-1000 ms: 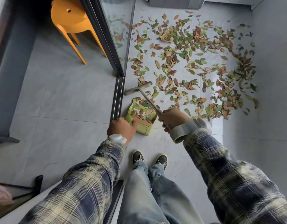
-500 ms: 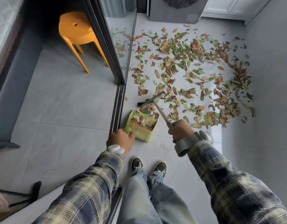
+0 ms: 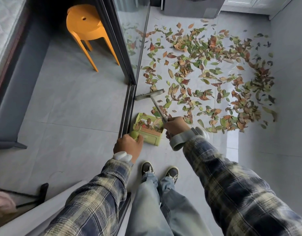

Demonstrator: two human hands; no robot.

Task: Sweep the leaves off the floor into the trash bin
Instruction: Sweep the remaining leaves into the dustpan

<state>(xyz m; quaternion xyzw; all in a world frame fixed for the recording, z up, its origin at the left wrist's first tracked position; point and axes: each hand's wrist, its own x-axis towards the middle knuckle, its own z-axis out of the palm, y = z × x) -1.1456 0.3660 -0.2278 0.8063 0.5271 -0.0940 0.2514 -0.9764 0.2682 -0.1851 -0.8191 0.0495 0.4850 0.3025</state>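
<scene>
The grey tiled floor (image 3: pixel 78 108) carried everything, split by the track of a glass sliding door (image 3: pixel 133 31) that ran from its far edge towards the person. The leaves (image 3: pixel 206 68), green, brown and red, lay in a broad loose scatter over the part of the floor to the right of that track, thickest towards the right-hand wall. Most were not yet gathered, so the job looked to be in its early part. No trash bin could be made out. An orange stool (image 3: pixel 85 26) stood on the left part of the floor behind the glass, well apart from the work. A green dustpan (image 3: pixel 149 132) sat just beside the track at the near edge of the scatter, its mouth turned towards the leaves so that a stroke drawn inward would feed it, and a few leaves already lay inside. The broom (image 3: pixel 150 94) had its head beyond the pan, close to the track, probably placed to pull the nearest leaves back. The right hand (image 3: pixel 176 126) had its fingers wrapped round the broom's thin shaft low down, likely for short, controlled strokes. The left hand (image 3: pixel 128 145) gripped the dustpan's handle, apparently steadying the pan against the push of the broom.
</scene>
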